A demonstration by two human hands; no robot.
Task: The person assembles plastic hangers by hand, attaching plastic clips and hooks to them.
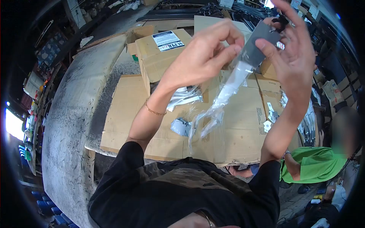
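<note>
Raised above the table, my right hand (pixel 292 53) grips a flat dark grey card (pixel 261 41), thumb across its front. A small black piece (pixel 280 23) shows at the card's top, partly among the fingers. My left hand (pixel 213 51) is closed in a pinch beside the card's left edge, at the clear plastic film (pixel 230 85). That film hangs down from the card in a long crumpled strip; the exact pinch point is hard to see. Below it on the cardboard lie several small grey-blue pieces (pixel 181 126).
A labelled cardboard box (pixel 163 53) stands on the flattened cardboard (pixel 125 102), with plastic-wrapped pieces (pixel 186 95) beside it. Small white-and-grey pieces (pixel 270 116) lie to the right. A person in a green shirt (pixel 315 163) is close on my right. A long grey-stained surface (pixel 72 114) runs along the left.
</note>
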